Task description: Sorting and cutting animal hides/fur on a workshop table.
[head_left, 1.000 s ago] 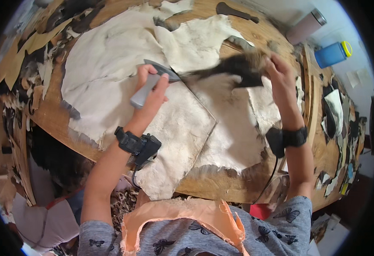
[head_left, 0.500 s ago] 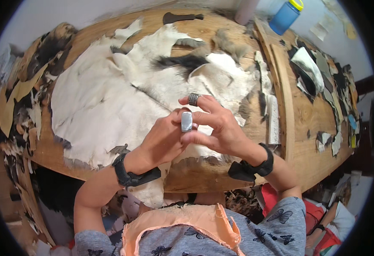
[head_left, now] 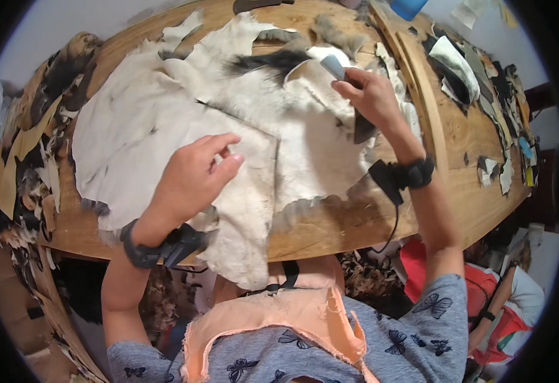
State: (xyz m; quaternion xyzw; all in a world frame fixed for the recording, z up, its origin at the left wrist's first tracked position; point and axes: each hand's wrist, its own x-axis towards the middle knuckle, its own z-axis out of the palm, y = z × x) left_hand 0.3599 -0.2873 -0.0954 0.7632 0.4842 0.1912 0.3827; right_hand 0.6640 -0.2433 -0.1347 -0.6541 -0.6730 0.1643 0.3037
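My right hand (head_left: 376,97) is raised over the right part of a large pale animal hide (head_left: 136,140), its thumb and fingers closed on a small flat grey block (head_left: 334,66). What the block is made of I cannot tell. Its shadow and the hand's fall on the hide. Over the middle of the hide hovers my left hand (head_left: 193,171), fingers loosely bent, thumb and forefinger apart, with nothing between them. Dark seams or folds run across the hide, and one strip of it hangs past the table's front edge. A tuft of black fur (head_left: 270,62) lies on its far part.
Fur and leather scraps pile up at the left (head_left: 34,147) and right ends of the wooden table (head_left: 330,233). A raised wooden strip (head_left: 429,127) crosses it right of the hide. A dark tool (head_left: 260,5) and a blue bottle (head_left: 409,7) stand far back. Another person's arm (head_left: 493,300) shows lower right.
My hands have parted. The right one has carried the grey block away to the far right, and the left has drawn back left, no longer touching it. The view has tilted slightly.
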